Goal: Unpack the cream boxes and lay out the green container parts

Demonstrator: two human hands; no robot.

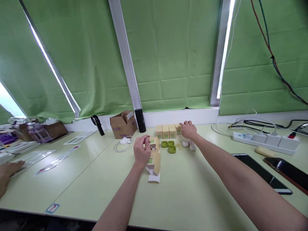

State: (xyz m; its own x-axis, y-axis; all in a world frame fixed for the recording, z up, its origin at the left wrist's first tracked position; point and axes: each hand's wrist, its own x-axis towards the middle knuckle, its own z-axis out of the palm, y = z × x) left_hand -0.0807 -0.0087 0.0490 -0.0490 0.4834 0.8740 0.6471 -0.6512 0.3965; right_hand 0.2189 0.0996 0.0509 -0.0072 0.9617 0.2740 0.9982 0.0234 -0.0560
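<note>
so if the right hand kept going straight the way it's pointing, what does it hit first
Most likely the row of small tan boxes: the right hand reaches forward and left, its fingertips at the rightmost box. Whether they already touch is unclear. Behind the row comes the white window ledge.

The bench is pale green, the curtains behind it a stronger green. The small boxes are tan with green windows; the little trays are lime green. A black cylinder stands by a brown carton.

I'm at an office workbench. A long pale green table faces green fabric blinds. A white power strip holds chargers
</note>
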